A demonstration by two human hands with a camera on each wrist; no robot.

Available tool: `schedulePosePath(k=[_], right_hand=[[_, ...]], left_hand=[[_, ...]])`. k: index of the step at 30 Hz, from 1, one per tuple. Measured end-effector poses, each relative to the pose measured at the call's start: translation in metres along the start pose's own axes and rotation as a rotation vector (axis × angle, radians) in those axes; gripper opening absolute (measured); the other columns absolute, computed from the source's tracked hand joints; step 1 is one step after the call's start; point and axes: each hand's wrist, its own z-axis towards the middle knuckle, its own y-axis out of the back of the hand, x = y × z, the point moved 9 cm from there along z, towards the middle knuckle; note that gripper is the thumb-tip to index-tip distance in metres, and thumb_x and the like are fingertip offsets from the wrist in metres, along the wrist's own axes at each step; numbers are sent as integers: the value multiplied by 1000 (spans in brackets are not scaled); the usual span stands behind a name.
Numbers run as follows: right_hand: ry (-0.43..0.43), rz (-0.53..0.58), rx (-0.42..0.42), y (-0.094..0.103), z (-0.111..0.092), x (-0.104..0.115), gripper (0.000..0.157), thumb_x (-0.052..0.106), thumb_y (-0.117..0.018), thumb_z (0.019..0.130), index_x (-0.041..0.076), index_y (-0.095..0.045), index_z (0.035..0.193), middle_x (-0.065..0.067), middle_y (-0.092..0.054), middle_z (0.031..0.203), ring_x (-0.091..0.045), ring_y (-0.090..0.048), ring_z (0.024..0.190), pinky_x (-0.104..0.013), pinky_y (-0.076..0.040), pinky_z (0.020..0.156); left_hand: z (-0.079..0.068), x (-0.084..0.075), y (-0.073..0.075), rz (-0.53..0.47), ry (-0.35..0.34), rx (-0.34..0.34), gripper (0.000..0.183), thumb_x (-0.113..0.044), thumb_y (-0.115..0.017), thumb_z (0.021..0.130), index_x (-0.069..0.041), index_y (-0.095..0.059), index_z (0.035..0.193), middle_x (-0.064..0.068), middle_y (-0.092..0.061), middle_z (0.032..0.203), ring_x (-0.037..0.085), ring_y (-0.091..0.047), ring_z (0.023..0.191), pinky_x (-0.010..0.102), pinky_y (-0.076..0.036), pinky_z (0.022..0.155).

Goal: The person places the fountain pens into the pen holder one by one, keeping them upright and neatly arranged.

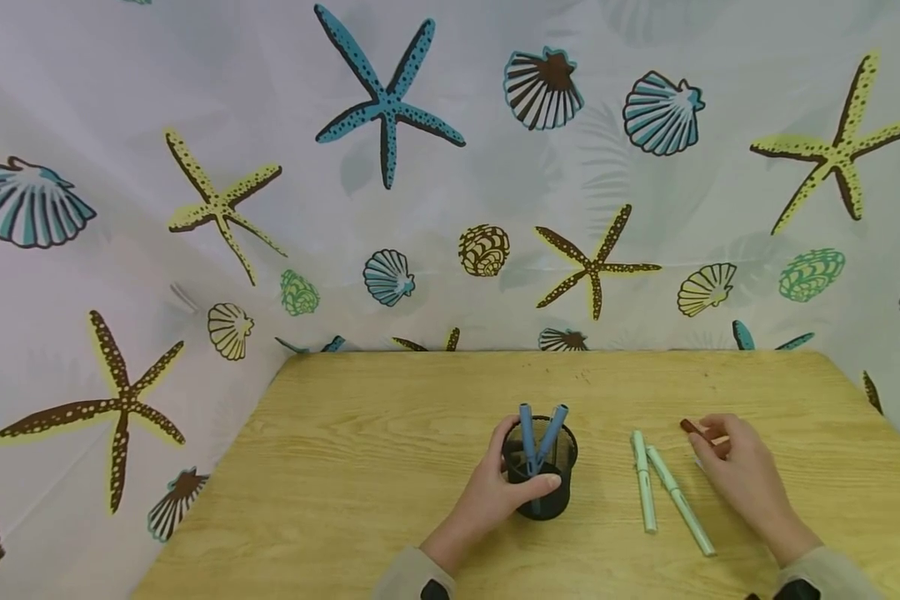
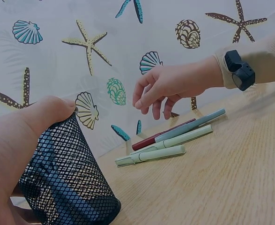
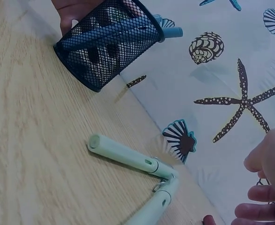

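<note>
My left hand (image 1: 487,492) grips a black mesh pen cup (image 2: 83,176) round its side, thumb toward me. Inside it stand two blue pens, a left one (image 1: 527,435) and a right one (image 1: 552,433), their ends above the rim. To the right, my right hand (image 1: 746,471) hovers over a dark red pen (image 2: 144,143) and a grey-blue pen (image 2: 191,125), fingers loosely bent. The left wrist view shows a gap between fingertips and pens. From above, this hand hides most of both. Two pale green pens (image 1: 644,483) lie between the cup and my right hand.
A light wood-grain table (image 1: 330,467) carries everything. Behind it and along the sides hangs a white cloth (image 1: 450,192) printed with starfish and shells. A dark wrist device (image 2: 240,70) sits at my right cuff.
</note>
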Motion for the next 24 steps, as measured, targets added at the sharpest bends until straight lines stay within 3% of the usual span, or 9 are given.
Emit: schedulePosePath(k=[6, 24], right_hand=[[-27, -33, 17, 2, 2, -12, 33, 19, -56, 94, -8, -54, 114, -21, -56, 98, -25, -57, 72, -36, -45, 59], [-81, -124, 95, 0, 1, -41, 30, 12, -60, 89, -9, -54, 110, -25, -54, 97, -29, -58, 73, -44, -47, 62]], left_hand=[[1, 0, -1, -13, -4, 15, 85, -49, -75, 73, -49, -22, 139, 16, -30, 142, 25, -51, 89, 34, -42, 62], [0, -1, 0, -19, -2, 10, 85, -51, -75, 72, -49, -22, 139, 13, -25, 147, 30, -48, 108, 36, -44, 68]])
